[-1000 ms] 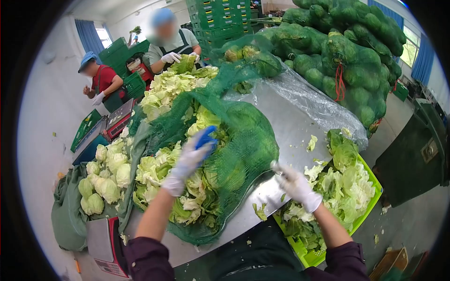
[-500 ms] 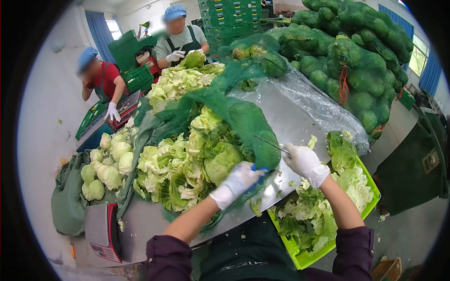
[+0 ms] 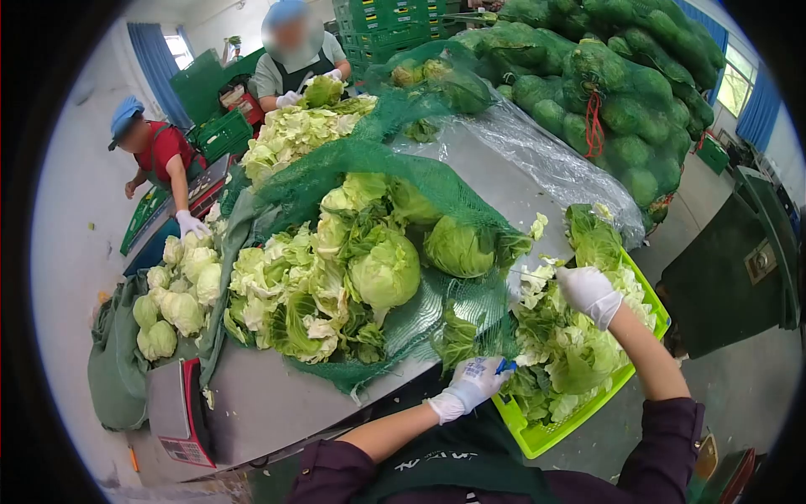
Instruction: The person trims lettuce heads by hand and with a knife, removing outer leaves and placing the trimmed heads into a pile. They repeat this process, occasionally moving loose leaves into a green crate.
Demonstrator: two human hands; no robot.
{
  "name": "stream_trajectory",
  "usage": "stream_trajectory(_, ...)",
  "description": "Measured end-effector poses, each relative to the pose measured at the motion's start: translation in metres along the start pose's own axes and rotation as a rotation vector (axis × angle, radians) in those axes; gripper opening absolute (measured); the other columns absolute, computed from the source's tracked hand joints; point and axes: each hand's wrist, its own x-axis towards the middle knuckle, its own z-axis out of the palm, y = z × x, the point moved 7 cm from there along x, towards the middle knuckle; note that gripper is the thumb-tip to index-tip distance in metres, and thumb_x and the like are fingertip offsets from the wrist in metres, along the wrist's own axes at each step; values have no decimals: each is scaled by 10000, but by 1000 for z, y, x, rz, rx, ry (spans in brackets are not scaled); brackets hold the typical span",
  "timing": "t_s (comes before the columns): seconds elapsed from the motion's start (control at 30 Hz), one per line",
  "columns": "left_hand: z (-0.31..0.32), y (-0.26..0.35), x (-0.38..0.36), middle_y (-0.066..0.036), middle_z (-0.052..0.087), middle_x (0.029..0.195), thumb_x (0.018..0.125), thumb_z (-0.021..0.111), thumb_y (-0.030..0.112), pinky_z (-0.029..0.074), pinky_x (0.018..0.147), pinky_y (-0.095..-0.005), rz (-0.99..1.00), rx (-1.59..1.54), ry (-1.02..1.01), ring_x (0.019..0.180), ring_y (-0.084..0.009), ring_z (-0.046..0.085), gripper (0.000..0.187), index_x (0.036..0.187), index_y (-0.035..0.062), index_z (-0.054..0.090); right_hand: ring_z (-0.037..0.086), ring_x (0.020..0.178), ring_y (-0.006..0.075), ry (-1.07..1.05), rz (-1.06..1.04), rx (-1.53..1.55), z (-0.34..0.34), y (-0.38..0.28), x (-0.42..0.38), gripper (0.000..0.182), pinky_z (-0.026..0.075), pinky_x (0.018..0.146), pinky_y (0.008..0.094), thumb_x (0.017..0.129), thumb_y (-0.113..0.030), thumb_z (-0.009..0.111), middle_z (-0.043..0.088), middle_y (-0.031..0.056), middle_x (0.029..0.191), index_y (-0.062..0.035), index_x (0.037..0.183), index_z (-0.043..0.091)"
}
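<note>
My left hand [image 3: 477,380], in a white glove, is closed on a small blue object [image 3: 505,366] at the table's front edge, beside loose leaves and green netting. My right hand [image 3: 589,294], also gloved, is closed above the leaf-filled lime crate [image 3: 531,440]; a thin, blurred tool seems to stick out to its left. Left of it, a green net [image 3: 420,172] lies spread open around whole cabbages, one large head [image 3: 384,267] in the middle and another [image 3: 459,247] to its right. Cut leaves [image 3: 290,290] are heaped on the left side.
A red and grey scale [image 3: 181,412] stands at the front left, below trimmed cabbages [image 3: 180,302]. Netted cabbage sacks [image 3: 625,126] are piled at the back right. A dark green bin [image 3: 730,269] stands right. Two co-workers in blue caps stand across the table [image 3: 504,181].
My left hand has moved down and right to the table's front edge, my right hand right over the crate. The net is pulled back, uncovering a cabbage. The camera view has shifted slightly.
</note>
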Motion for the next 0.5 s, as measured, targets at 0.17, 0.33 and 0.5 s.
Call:
stream_trajectory(0.17, 21, -3, 0, -143, 655, 847, 909, 501, 406, 476, 740, -445, 68, 51, 9, 825, -320, 638, 347, 964, 77, 595, 648, 672, 358, 67, -110, 70, 9, -41, 22, 83, 520, 601, 458, 783, -64, 537, 622, 191, 679, -24, 848, 571)
stream_trajectory(0.33, 15, -34, 1, -170, 653, 918, 902, 503, 411, 468, 781, -441, 43, -43, 59, 883, -344, 623, 378, 1043, 70, 586, 637, 697, 389, -66, 51, -48, 46, 19, 28, 155, 501, 614, 479, 788, -97, 545, 635, 221, 731, 3, 887, 611)
stream_trajectory(0.5, -60, -16, -29, -188, 618, 1043, 854, 574, 442, 479, 815, -429, 244, -6, -5, 916, -367, 605, 533, 1166, 10, 554, 562, 519, 239, -9, -20, 676, -68, -56, 12, 198, 461, 515, 365, 885, -222, 601, 613, 117, 647, -46, 942, 670)
